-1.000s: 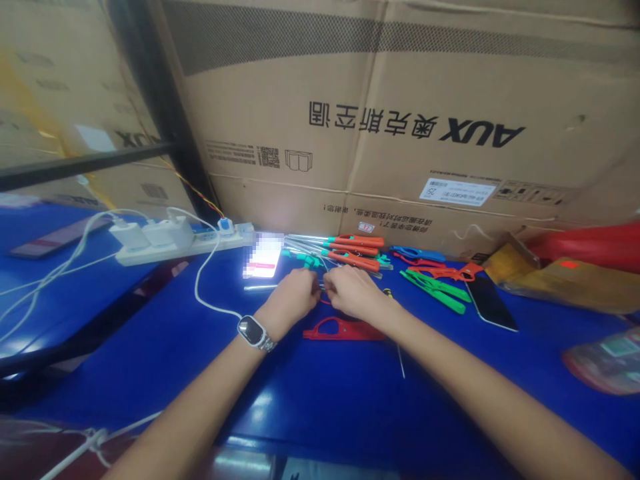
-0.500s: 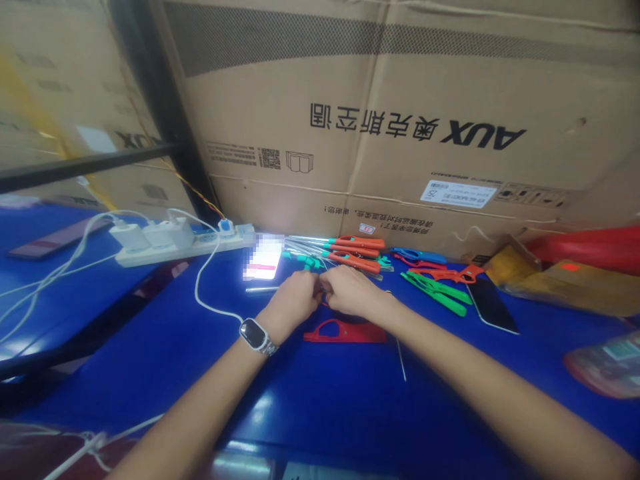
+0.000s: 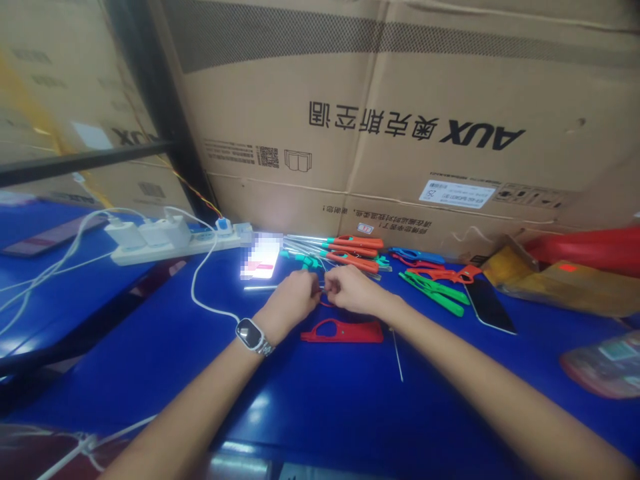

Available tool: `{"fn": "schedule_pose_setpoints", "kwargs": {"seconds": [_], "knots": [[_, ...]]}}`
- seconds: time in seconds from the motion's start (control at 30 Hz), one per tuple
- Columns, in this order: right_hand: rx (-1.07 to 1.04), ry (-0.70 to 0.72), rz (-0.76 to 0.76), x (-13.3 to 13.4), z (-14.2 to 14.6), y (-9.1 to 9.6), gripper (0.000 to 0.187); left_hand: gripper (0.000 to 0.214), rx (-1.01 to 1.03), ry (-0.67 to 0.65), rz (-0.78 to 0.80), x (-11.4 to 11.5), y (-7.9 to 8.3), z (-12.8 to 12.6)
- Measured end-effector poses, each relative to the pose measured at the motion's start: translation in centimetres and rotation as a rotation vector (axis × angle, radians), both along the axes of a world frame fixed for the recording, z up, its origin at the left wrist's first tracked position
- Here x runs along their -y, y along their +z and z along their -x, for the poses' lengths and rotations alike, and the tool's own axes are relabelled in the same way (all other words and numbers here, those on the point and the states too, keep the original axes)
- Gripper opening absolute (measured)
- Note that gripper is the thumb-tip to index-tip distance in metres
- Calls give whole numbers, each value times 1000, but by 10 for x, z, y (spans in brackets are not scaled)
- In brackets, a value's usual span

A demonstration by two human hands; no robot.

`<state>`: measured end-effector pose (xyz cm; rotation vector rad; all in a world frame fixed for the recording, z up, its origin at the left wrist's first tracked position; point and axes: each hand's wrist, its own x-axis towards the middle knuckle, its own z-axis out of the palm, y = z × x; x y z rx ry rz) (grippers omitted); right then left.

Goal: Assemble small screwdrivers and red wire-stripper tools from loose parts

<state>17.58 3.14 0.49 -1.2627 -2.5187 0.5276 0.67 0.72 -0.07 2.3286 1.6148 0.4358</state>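
Observation:
Close together over the blue table, my left hand (image 3: 293, 295) and my right hand (image 3: 353, 288) are both closed, fingertips pinched. What they hold is hidden by the fingers; a thin line shows in the gap between them and a bit of red wire (image 3: 327, 305) just below. Nearer to me lies a red lighter casing half (image 3: 353, 332) with an oval trigger opening. A metal tube (image 3: 257, 288) sticks out past my left hand. Beneath my right forearm a thin rod (image 3: 397, 357) rests on the table. Several orange lighters (image 3: 357, 253) with metal tubes lie behind my hands.
A lit phone (image 3: 265, 253) and a white power strip (image 3: 175, 241) are at the left. Green casings (image 3: 435, 291), blue casings (image 3: 417, 256) and a dark phone (image 3: 490, 307) lie right. A large cardboard box (image 3: 300, 80) stands behind; a plastic container (image 3: 603, 367) sits far right.
The gap between my fingertips has widened slightly, showing the thin line between them. My hands otherwise stay in place; the whole view has shifted a little to the left.

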Motion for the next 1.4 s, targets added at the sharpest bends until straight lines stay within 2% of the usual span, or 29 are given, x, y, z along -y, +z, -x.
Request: {"fn": "schedule_pose_setpoints", "kwargs": {"seconds": [0.2, 0.37, 0.47, 0.57, 0.7, 0.77, 0.9, 1.07, 1.27, 1.4], "knots": [[127, -16, -51, 6, 3, 10, 17, 5, -6, -4, -8, -2, -3, 1], [146, -35, -64, 11, 4, 12, 16, 6, 10, -6, -3, -1, -2, 1], [73, -7, -22, 5, 0, 7, 15, 7, 22, -1, 6, -1, -1, 0], [-69, 27, 109, -2, -5, 0, 14, 5, 33, 4, 22, -2, -2, 1], [-241, 2, 206, -3, -10, -10, 11, 4, 49, -11, 25, -4, -4, 2], [-293, -31, 178, 2, -12, -13, 11, 5, 48, -21, 8, -4, -5, 2], [-329, -74, 61, 17, -20, -14, 27, 5, 54, -35, -21, -4, -8, 2], [-242, -131, -135, 32, -42, -18, 26, 4, 34, -91, -79, -7, -8, 5], [-214, -96, -72, 29, -55, -27, 26, 8, -4, -291, -186, -10, -2, 4], [-216, -76, -38, 27, -54, -26, 21, 11, 21, -301, -159, -11, -5, 3]]}}
